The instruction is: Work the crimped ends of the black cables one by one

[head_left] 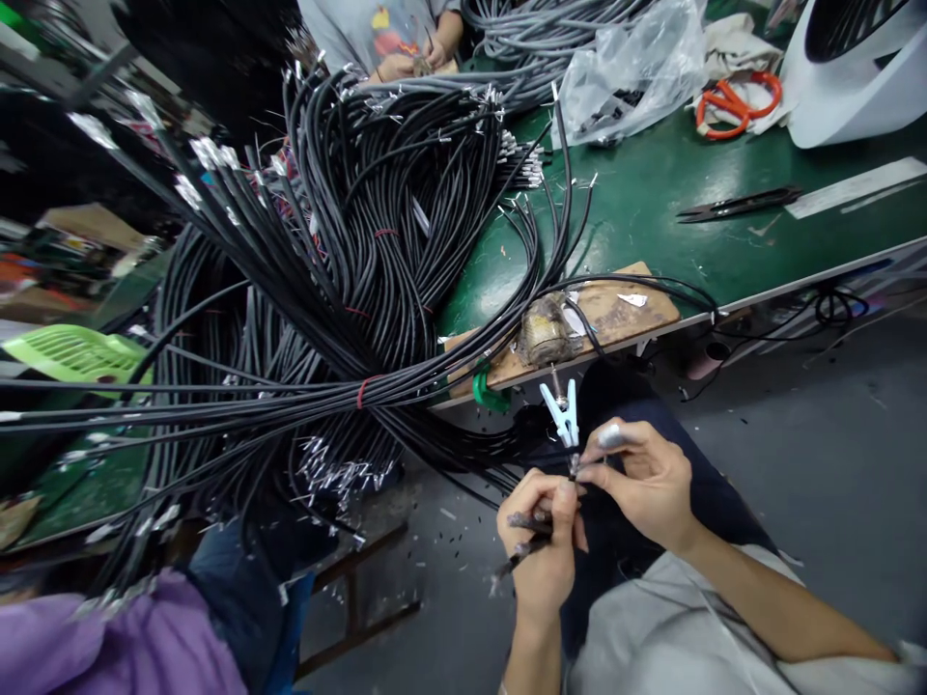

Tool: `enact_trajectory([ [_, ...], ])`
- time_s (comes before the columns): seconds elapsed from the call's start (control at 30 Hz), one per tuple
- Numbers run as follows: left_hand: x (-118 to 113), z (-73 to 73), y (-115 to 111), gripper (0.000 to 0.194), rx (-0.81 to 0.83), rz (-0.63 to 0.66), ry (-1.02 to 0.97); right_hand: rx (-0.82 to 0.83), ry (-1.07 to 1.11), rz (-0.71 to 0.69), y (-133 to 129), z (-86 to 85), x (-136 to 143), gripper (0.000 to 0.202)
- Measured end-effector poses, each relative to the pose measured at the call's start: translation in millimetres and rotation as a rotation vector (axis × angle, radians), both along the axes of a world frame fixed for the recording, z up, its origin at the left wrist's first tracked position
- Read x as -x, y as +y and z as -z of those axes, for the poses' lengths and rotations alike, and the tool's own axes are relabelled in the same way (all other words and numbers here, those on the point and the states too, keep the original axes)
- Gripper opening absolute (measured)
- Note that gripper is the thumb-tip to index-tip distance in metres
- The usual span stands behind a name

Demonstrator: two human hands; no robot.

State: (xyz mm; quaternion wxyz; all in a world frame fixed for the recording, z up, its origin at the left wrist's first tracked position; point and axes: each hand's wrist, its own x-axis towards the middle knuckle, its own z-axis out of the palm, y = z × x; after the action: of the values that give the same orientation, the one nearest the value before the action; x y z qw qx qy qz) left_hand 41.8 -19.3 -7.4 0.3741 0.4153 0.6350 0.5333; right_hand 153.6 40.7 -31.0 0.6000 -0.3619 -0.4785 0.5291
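Observation:
My left hand (pixel 542 539) is closed round a thin black cable, and two dark ends (pixel 527 552) stick out between its fingers, blurred. Thumb and fingertips of my right hand (pixel 644 478) pinch at the silvery cable tip (pixel 575 463), right beside the left thumb. A finger of the right hand wears a silvery wrap (pixel 612 438). Just above the fingertips, a light blue clothespin (pixel 563 413) hangs from a motor-like metal cylinder (pixel 547 331) fixed on a wooden board (pixel 637 307). What exactly the right fingertips grip is too small to make out.
A big heap of black cables (pixel 406 212) with stripped ends covers the left side, one bundle tied with a red band (pixel 364 391). Orange-handled scissors (pixel 737 104), dark snips (pixel 739 204) and a plastic bag (pixel 633 72) lie on the green table (pixel 652 164). Other people sit opposite and at left.

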Motion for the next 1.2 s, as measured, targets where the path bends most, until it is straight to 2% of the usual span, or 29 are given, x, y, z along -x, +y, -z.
enact_trajectory([
  [0.13,-0.3,2.4,2.6,0.018,-0.063,0.003,0.127,-0.074,-0.231,0.081,3.5,-6.8,-13.8,0.029],
  [0.27,-3.8,6.8,6.9,0.015,-0.118,-0.047,0.22,-0.089,-0.519,-0.082,6.3,-27.4,-22.5,0.027],
  [0.33,-6.8,9.6,8.9,0.015,-0.135,-0.083,0.258,-0.114,-0.609,-0.101,5.1,-34.4,-21.9,0.02],
  [0.47,-11.7,14.1,11.0,0.015,-0.164,-0.114,0.313,-0.257,-0.702,0.061,-0.8,-33.5,-15.0,0.021],
  [0.53,-12.4,14.5,10.6,0.014,-0.16,-0.106,0.304,-0.273,-0.677,0.129,-3.0,-28.9,-11.9,0.022],
  [0.6,-11.8,13.1,9.6,0.017,-0.121,-0.079,0.267,-0.165,-0.573,0.099,-2.4,-23.9,-10.4,0.021],
  [0.73,-8.3,7.1,7.0,0.034,0.0,0.032,0.197,0.243,-0.157,-0.232,8.3,-12.9,-11.4,0.017],
  [0.8,-6.3,4.1,5.8,0.04,0.042,0.065,0.165,0.363,0.01,-0.32,15.0,-7.7,-12.3,0.018],
  [0.87,-4.7,1.9,4.9,0.044,0.084,0.083,0.114,0.369,0.106,-0.334,19.3,-4.5,-12.7,0.016],
  [0.93,-4.3,1.1,4.6,0.047,0.111,0.092,0.052,0.287,0.137,-0.417,19.6,-4.0,-11.3,0.018],
  [1.0,-5.5,2.0,4.9,0.049,0.107,0.088,-0.007,0.181,0.098,-0.532,15.5,-5.5,-7.4,0.017],
  [1.03,-6.7,3.1,5.0,0.049,0.096,0.073,-0.026,0.135,0.054,-0.535,12.4,-6.4,-4.5,0.014],
  [1.07,-8.1,4.5,5.2,0.048,0.085,0.049,-0.036,0.09,-0.001,-0.484,9.0,-7.2,-1.5,0.013],
  [1.2,-8.5,8.6,5.3,0.046,0.077,-0.052,0.01,-0.166,-0.282,-0.098,3.5,-8.9,3.1,0.025],
])
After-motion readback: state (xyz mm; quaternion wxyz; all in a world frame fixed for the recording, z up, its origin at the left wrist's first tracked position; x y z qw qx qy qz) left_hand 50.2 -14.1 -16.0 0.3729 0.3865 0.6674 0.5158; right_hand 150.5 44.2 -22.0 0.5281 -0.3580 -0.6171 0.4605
